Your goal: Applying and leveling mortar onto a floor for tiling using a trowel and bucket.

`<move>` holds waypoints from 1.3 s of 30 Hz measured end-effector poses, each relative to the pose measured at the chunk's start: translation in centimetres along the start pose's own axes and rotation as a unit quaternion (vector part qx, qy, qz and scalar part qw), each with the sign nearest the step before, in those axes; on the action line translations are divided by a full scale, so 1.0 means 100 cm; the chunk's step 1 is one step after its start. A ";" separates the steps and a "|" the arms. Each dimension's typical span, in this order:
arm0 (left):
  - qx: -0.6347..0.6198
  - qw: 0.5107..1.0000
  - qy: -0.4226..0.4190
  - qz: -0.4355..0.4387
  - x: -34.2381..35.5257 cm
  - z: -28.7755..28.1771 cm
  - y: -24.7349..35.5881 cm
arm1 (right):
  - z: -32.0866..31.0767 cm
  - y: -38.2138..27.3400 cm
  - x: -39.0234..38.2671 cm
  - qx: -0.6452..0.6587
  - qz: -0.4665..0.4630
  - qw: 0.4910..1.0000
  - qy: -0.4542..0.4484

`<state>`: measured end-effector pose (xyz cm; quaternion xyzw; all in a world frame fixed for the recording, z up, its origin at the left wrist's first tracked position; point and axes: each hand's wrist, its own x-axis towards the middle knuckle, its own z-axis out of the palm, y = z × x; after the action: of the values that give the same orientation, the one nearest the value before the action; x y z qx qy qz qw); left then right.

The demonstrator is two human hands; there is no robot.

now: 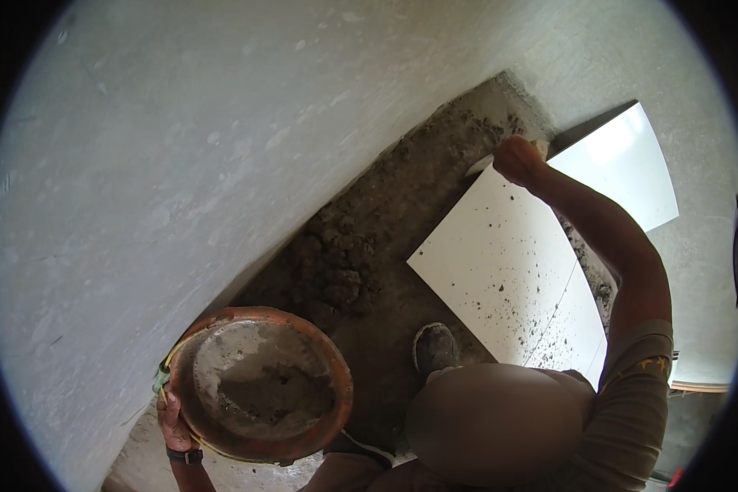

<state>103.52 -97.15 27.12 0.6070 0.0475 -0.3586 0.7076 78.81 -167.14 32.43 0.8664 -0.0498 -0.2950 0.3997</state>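
My left hand (174, 422), with a dark wristwatch below it, is closed on the rim of a round orange-brown basin (346, 381). Wet grey mortar (262, 369) lies inside the basin, and a yellow-green cord runs along its left rim. Farther off to the right, my right hand (517, 160) is closed in a fist around what looks like a trowel (479, 166). Its pale blade shows left of the fist, and most of it is hidden by my fingers. The fist is over the far corner of a white floor tile (500, 246) sprinkled with dark crumbs.
Rough dark mortar bed (336, 254) runs between the left wall (180, 164) and the tiles to the far corner. Another white tile (623, 164) is by the right wall (701, 156). A shoe (435, 348) stands on the bed near the tile. A blurred patch covers the lower middle.
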 end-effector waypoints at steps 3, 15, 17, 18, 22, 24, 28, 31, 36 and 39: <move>0.011 1.000 0.008 0.000 0.000 0.008 0.000 | -0.034 -0.018 -0.003 0.014 -0.035 0.999 -0.012; -0.027 0.999 0.019 0.036 0.001 0.018 -0.007 | -0.158 -0.101 -0.062 0.170 -0.083 0.981 -0.040; -0.036 0.998 0.001 0.049 -0.002 0.017 -0.007 | -0.171 -0.114 -0.066 0.190 -0.086 0.978 -0.013; -0.042 0.998 -0.001 0.048 -0.002 0.017 -0.006 | -0.173 -0.123 -0.067 0.172 -0.089 0.980 0.033; -0.050 0.998 0.001 0.044 0.001 0.017 -0.012 | -0.189 -0.139 -0.087 0.198 -0.101 0.972 0.075; -0.063 0.997 0.013 0.035 0.001 0.014 -0.015 | -0.216 -0.142 -0.104 0.226 -0.109 0.968 -0.010; -0.090 0.995 -0.026 0.039 -0.006 0.021 -0.002 | -0.195 -0.145 -0.138 0.344 0.030 0.938 0.027; -0.089 0.995 -0.008 0.049 0.000 0.018 -0.011 | -0.186 -0.153 -0.166 0.445 0.104 0.886 -0.086; -0.071 0.996 -0.025 0.041 0.002 0.009 -0.012 | -0.135 -0.206 -0.229 0.606 0.098 0.778 -0.132; -0.043 0.998 -0.020 0.039 0.001 0.005 -0.007 | -0.143 -0.230 -0.244 0.742 -0.045 0.643 -0.185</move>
<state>102.97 -97.65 26.64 0.5698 0.0252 -0.3409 0.7473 63.21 -134.23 34.55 0.8013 -0.2857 -0.3315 -0.4080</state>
